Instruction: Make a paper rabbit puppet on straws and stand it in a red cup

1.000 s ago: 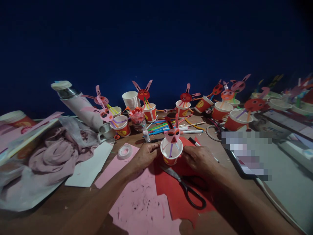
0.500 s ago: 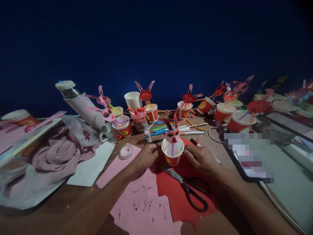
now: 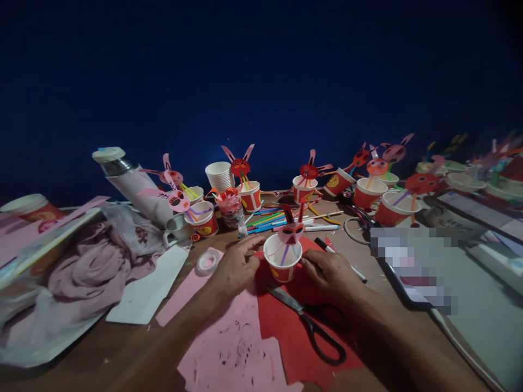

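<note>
A red and white paper cup [image 3: 281, 268] stands upright on red paper [image 3: 269, 316], with a pink masked face with dark red ears [image 3: 291, 234] rising from it on coloured sticks. Just left of the cup is my left hand [image 3: 240, 262], its fingers apart and nothing held. On the cup's right, my right hand [image 3: 327, 269] has its fingertips close to the cup wall, fingers bent; whether they touch is unclear. Black-handled scissors [image 3: 312, 324] lie on the red paper in front of the cup. Pink paper with black marks [image 3: 232, 337] lies to their left.
Several cups with paper faces [image 3: 305, 188] stand along the back, beside stacked white cups [image 3: 219, 175]. Markers [image 3: 281, 218] lie behind my hands. A flask [image 3: 139, 185], a tape roll [image 3: 207, 262] and cloth in plastic [image 3: 90, 267] are at left; a phone [image 3: 404, 272] is at right.
The fingers of my left hand have spread and come away from the cup. The view has tilted slightly, so the whole scene sits a little lower and further left.
</note>
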Motion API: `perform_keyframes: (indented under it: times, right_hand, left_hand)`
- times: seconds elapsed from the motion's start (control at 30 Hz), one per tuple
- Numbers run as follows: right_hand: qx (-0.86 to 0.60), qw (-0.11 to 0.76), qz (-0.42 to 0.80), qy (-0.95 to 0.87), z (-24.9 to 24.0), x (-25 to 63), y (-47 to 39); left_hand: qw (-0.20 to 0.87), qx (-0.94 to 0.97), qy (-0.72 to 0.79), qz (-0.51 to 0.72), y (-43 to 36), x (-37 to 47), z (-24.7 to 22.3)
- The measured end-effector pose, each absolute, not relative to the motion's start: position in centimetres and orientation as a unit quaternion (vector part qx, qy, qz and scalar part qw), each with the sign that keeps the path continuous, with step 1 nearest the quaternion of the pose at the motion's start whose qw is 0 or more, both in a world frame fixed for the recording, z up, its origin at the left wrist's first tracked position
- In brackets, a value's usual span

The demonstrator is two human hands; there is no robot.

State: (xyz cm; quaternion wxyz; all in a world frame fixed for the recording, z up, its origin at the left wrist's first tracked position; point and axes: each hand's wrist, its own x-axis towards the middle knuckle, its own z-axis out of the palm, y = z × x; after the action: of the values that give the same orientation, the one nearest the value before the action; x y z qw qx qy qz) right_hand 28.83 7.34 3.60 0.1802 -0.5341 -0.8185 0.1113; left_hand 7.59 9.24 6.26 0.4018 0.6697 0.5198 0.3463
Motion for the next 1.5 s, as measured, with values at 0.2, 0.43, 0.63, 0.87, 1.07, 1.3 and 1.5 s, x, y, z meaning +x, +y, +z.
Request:
perform_keyframes:
  times: [0.2, 0.43, 0.63, 0.87, 1.07, 1.3, 1.5]
  right_hand:
    - [-0.54, 0.18, 0.125, -0.813, 3.7, 28.6, 7.1]
    - [-0.535, 0.193, 0.132, -0.812, 3.8, 28.5, 7.0]
    - [-0.537, 0.206, 0.126, -0.808, 3.8, 28.6, 7.0]
    - [-0.538, 0.242, 0.188, -0.785, 3.4, 28.7, 7.2]
    - [-0.52, 0.322, 0.29, -0.736, 3.1, 28.5, 7.4]
    - [-0.521, 0.34, 0.322, -0.713, 3.7, 27.9, 7.2]
    - [-0.505, 0.351, 0.336, -0.714, 3.0, 28.3, 7.4]
  left_hand:
    - [0.364, 0.677, 0.557, 0.315, 8.6, 8.2, 11.4]
    - [0.498, 0.722, 0.394, 0.274, 10.1, 10.5, 11.0]
    - [0.479, 0.712, 0.416, 0.301, 11.3, 10.5, 9.2]
    - [0.384, 0.749, 0.424, 0.334, 11.6, 10.0, 8.5]
    - [0.347, 0.752, 0.424, 0.365, 11.3, 9.6, 7.7]
    - [0.385, 0.733, 0.426, 0.364, 11.3, 9.4, 7.6]
    - [0.442, 0.699, 0.412, 0.382, 11.6, 9.4, 6.9]
